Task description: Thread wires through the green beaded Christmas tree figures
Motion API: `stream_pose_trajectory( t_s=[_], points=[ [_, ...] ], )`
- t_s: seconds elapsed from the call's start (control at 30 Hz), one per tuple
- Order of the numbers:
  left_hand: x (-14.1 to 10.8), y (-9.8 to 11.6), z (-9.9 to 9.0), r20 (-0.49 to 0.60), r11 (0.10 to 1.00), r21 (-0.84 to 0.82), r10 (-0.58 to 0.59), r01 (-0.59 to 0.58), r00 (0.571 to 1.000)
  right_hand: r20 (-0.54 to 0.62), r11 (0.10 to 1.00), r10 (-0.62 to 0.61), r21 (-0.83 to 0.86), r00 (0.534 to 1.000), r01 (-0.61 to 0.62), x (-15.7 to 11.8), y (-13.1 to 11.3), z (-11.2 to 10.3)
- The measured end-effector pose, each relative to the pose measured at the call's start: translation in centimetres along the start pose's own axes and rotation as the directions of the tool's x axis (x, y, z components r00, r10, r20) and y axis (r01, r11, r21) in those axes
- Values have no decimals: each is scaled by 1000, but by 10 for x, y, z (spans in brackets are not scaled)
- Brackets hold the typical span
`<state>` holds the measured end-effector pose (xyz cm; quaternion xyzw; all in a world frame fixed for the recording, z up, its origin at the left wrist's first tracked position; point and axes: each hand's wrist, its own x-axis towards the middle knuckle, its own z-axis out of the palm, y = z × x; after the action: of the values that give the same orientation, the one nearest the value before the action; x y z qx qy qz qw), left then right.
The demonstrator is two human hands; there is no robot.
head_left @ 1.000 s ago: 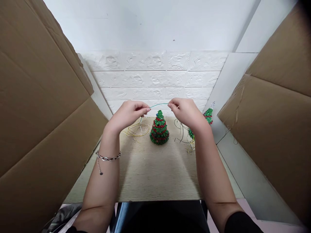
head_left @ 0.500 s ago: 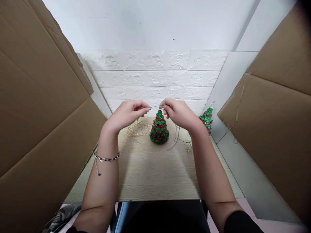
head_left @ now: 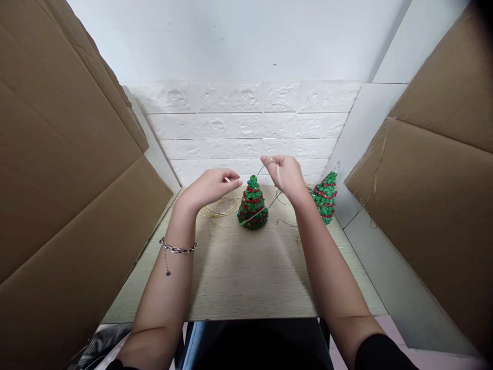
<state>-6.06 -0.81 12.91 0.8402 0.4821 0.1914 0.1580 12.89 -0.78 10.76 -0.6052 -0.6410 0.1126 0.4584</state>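
Observation:
A green beaded Christmas tree [head_left: 253, 204] with red bead garlands stands upright on the table. Above and right of its top, my right hand [head_left: 285, 173] pinches a thin green cord [head_left: 261, 168], which arcs down towards the treetop. A thin, partly blurred strand [head_left: 275, 198] runs from below that hand across the tree's lower front; whether it belongs to the same cord I cannot tell. My left hand [head_left: 215, 185] is just left of the treetop, thumb and fingers apart, with nothing visible between them.
Another beaded tree [head_left: 325, 198] with a clear top stands at the right, partly behind my right forearm. Loose yellowish wire [head_left: 219, 207] lies coiled left of the middle tree. Cardboard panels [head_left: 77, 154] flank the table [head_left: 246, 277], and a white brick-patterned wall [head_left: 246, 123] closes the back.
My left hand has let go of the green cord and dropped slightly. My right hand has turned and moved a little right, still pinching the cord, which now curves down towards the treetop.

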Motion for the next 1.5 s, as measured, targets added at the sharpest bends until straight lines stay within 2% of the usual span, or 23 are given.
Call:
stream_pose_trajectory(
  t_s=[0.1,0.2,0.3,0.4,0.57,0.7,0.8,1.03,1.2,1.33,1.5],
  points=[
    [6,2,11,127,998,65,-25,17,992,214,995,52,77,975,-70,0,4,3],
    [10,3,20,203,998,60,24,-37,979,406,993,59,67,912,-94,-2,3,5],
    [12,6,25,241,997,69,20,-37,970,510,996,57,36,858,-87,-3,1,8],
    [12,9,26,245,995,93,-6,-17,970,502,1000,6,18,865,-18,-1,4,8],
    [11,10,24,291,997,74,-1,-21,957,539,993,-113,39,835,109,4,13,8],
    [9,9,20,303,998,53,-2,-14,953,481,973,-187,-29,857,229,5,11,7],
    [7,8,18,273,997,76,-12,-9,962,450,957,-194,-107,872,269,3,7,5],
    [7,6,18,241,999,38,8,-18,970,405,913,-102,-324,909,247,-8,-7,-3],
    [13,6,26,191,992,-19,125,-123,974,315,869,-16,-466,949,169,-15,-16,-1],
    [17,10,31,154,986,14,162,-166,975,274,856,14,-500,962,130,-16,-19,4],
    [19,10,32,87,981,67,175,-181,981,292,887,49,-453,955,93,-16,-18,0]
  ],
)
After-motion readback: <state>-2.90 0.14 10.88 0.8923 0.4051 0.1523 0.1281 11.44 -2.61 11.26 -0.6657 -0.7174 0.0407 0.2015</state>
